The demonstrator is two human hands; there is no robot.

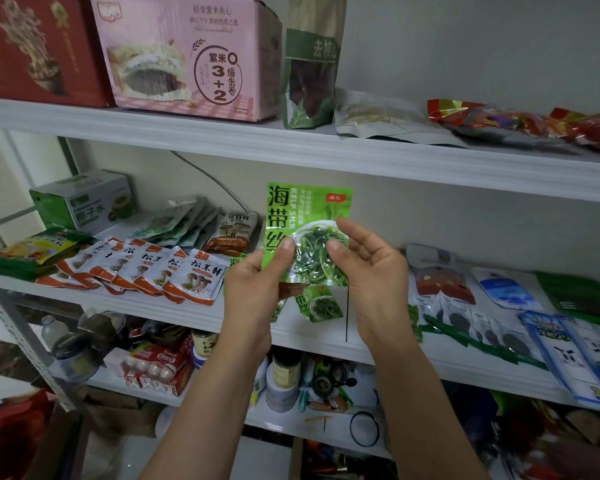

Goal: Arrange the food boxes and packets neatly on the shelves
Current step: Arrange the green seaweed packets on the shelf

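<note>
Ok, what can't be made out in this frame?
Head view:
- kelp packet: lower part covered by the left hand and right hand.
- second kelp packet: top hidden behind the held one.
- red box: cut off by the left and top edges.
- lower shelf items: dim, labels too small.

Left grip (253, 285) and right grip (374, 271): bare hands, nails short, trimmed. Left forearm (215, 393), right forearm (420, 403) bare to lower frame edge.

kelp packet (305, 233) before middle shelf (194, 315) | mushroom packets (142, 268) left on shelf
</note>
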